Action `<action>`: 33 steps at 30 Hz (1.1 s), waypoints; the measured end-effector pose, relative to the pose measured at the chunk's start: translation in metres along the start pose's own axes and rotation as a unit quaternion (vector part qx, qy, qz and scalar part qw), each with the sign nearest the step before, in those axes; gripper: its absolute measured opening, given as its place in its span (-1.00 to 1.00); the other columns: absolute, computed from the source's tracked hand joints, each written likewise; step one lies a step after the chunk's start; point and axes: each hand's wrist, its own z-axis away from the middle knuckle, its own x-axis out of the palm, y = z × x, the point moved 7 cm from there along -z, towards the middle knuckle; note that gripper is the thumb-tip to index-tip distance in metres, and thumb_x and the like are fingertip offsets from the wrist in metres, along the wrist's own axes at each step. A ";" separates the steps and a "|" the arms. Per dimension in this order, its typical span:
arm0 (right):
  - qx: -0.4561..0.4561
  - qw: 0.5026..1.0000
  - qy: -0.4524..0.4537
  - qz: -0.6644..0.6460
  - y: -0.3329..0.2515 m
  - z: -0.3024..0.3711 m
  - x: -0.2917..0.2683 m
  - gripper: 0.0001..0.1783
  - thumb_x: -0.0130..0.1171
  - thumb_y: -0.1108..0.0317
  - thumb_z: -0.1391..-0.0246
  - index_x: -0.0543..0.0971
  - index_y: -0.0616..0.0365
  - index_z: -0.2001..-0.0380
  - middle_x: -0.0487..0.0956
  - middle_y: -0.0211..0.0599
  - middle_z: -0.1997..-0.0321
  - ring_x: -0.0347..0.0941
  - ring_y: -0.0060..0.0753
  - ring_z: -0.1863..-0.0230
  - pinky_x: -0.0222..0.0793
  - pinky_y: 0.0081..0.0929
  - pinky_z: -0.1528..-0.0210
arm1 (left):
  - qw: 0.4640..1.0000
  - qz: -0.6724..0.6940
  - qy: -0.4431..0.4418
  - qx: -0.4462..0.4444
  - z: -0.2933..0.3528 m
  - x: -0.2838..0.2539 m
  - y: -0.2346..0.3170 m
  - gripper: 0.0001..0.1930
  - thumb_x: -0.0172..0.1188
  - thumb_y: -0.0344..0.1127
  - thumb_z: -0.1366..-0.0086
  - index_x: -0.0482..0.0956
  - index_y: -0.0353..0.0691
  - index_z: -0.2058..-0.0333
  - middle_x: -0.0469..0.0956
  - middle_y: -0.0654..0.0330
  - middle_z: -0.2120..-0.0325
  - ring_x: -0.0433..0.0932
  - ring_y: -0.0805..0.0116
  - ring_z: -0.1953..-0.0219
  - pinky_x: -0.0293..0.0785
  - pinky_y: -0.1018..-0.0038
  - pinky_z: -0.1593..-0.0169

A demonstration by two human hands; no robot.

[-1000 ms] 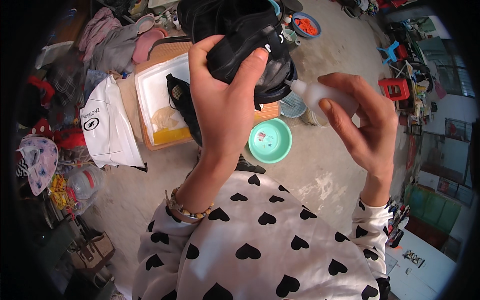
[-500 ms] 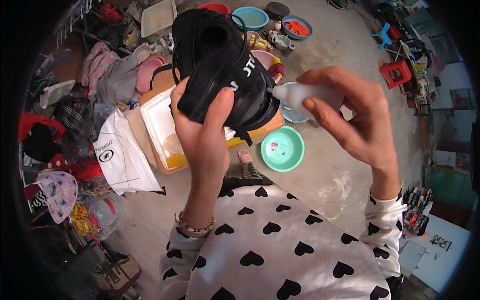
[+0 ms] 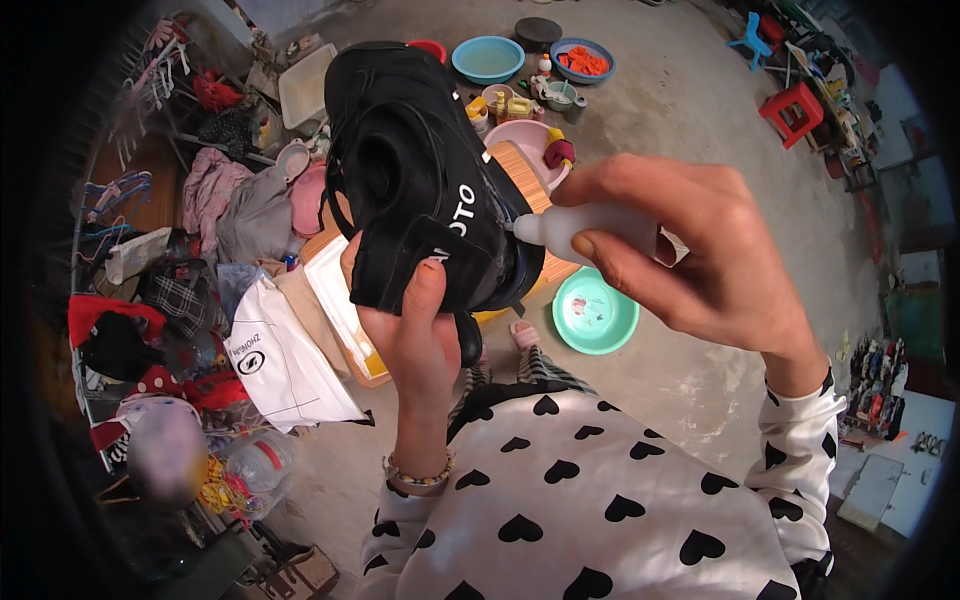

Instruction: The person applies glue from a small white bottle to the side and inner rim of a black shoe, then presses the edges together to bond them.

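A black shoe [image 3: 420, 120] with white lettering, a dark opening and a thin cord loop is held up in front of me. My left hand [image 3: 415, 335] grips it from below, thumb pressed on its lettered side and the other fingers mostly hidden behind it. In my right hand [image 3: 700, 260] lies a translucent white squeeze bottle [image 3: 600, 228], pinched between thumb and fingers. Its narrow nozzle points left and meets, or nearly meets, the shoe's dark lower edge beside the lettering; contact is hard to make out.
Beneath the shoe is a wooden-topped surface [image 3: 520, 180] with a white tray. A mint-green basin [image 3: 628, 335] stands on the floor, with a pink basin [image 3: 520, 140] and a blue basin [image 3: 488, 60] farther off. Clothes [image 3: 250, 215] and a white bag [image 3: 290, 360] crowd the left.
The shoe has tilted and come lower in view, showing more of its opening. The bottle has followed, its nozzle still at the edge. My view has shifted slightly; both hands keep their holds.
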 end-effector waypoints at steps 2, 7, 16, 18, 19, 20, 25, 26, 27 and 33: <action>-0.010 1.000 0.015 0.003 -0.002 -0.001 0.000 -0.73 0.14 0.62 0.15 0.52 0.37 0.27 0.56 -0.09 0.42 0.54 -0.14 0.42 0.43 -0.41 0.38 | 0.999 -0.004 -0.031 0.011 0.000 -0.006 -0.002 -0.51 0.08 -0.48 -0.24 0.22 -0.34 -0.14 0.36 0.05 -0.04 0.39 0.21 -0.07 0.38 0.28 -0.13; -0.021 0.999 0.020 0.014 -0.005 -0.001 0.001 -0.73 0.15 0.64 0.15 0.50 0.36 0.27 0.55 -0.06 0.42 0.52 -0.05 0.41 0.42 -0.38 0.38 | 1.000 -0.020 -0.013 0.013 0.002 -0.005 -0.002 -0.48 0.20 -0.45 -0.14 0.22 -0.34 -0.06 0.39 0.10 0.07 0.43 0.32 0.05 0.39 0.40 -0.06; -0.049 0.998 0.018 0.031 -0.004 -0.003 0.000 -0.74 0.15 0.64 0.13 0.48 0.35 0.26 0.53 -0.04 0.39 0.49 0.03 0.38 0.40 -0.31 0.33 | 0.994 -0.063 -0.060 0.064 0.000 0.000 0.006 -0.41 0.25 -0.40 -0.10 0.18 -0.32 -0.07 0.38 0.11 0.12 0.44 0.33 0.08 0.40 0.42 -0.05; -0.047 0.998 0.015 0.026 -0.004 -0.002 0.001 -0.74 0.15 0.64 0.12 0.48 0.35 0.27 0.53 -0.05 0.40 0.49 0.02 0.38 0.40 -0.30 0.33 | 0.992 -0.076 -0.072 0.067 0.003 -0.003 0.006 -0.40 0.22 -0.40 -0.11 0.17 -0.31 -0.11 0.36 0.10 0.08 0.43 0.28 0.04 0.40 0.38 -0.07; -0.046 0.998 0.014 0.029 -0.005 -0.001 0.000 -0.75 0.15 0.64 0.12 0.48 0.35 0.27 0.53 -0.05 0.41 0.49 0.02 0.38 0.40 -0.30 0.34 | 0.992 -0.076 -0.071 0.068 0.003 -0.003 0.006 -0.41 0.22 -0.39 -0.11 0.18 -0.31 -0.09 0.36 0.11 0.09 0.43 0.28 0.05 0.40 0.39 -0.07; -0.044 0.998 0.014 0.032 -0.006 0.001 -0.001 -0.75 0.15 0.63 0.12 0.48 0.35 0.27 0.53 -0.06 0.42 0.50 0.01 0.38 0.40 -0.30 0.34 | 0.992 -0.077 -0.070 0.070 0.003 -0.002 0.006 -0.42 0.23 -0.38 -0.10 0.19 -0.31 -0.08 0.36 0.11 0.10 0.43 0.29 0.05 0.41 0.39 -0.06; -0.045 0.999 0.017 0.024 -0.006 0.006 -0.002 -0.75 0.14 0.63 0.11 0.48 0.36 0.27 0.55 -0.06 0.41 0.51 -0.01 0.39 0.41 -0.31 0.35 | 0.994 -0.057 -0.061 0.067 0.002 0.004 0.013 -0.45 0.34 -0.38 -0.06 0.21 -0.27 0.05 0.42 0.20 0.30 0.46 0.47 0.28 0.42 0.57 0.11; -0.054 0.998 0.027 0.025 -0.007 0.006 -0.003 -0.75 0.15 0.63 0.11 0.48 0.36 0.27 0.55 -0.06 0.41 0.51 -0.01 0.39 0.41 -0.31 0.35 | 0.994 -0.061 -0.059 0.070 0.002 0.004 0.014 -0.45 0.34 -0.38 -0.06 0.21 -0.27 0.05 0.42 0.20 0.31 0.47 0.47 0.29 0.42 0.58 0.12; -0.054 0.998 0.026 0.020 -0.007 0.006 -0.003 -0.75 0.15 0.63 0.11 0.48 0.36 0.26 0.55 -0.06 0.40 0.51 -0.01 0.39 0.41 -0.31 0.35 | 0.995 -0.056 -0.062 0.061 0.003 0.005 0.014 -0.45 0.34 -0.38 -0.06 0.21 -0.26 0.05 0.43 0.19 0.31 0.47 0.47 0.28 0.42 0.58 0.12; -0.057 0.997 0.041 0.008 -0.008 0.009 -0.007 -0.74 0.15 0.63 0.12 0.49 0.36 0.26 0.56 -0.05 0.40 0.53 -0.04 0.39 0.43 -0.33 0.35 | 0.995 -0.046 -0.081 0.041 0.005 0.005 0.014 -0.44 0.33 -0.35 -0.06 0.20 -0.23 0.03 0.43 0.17 0.26 0.47 0.45 0.25 0.42 0.56 0.12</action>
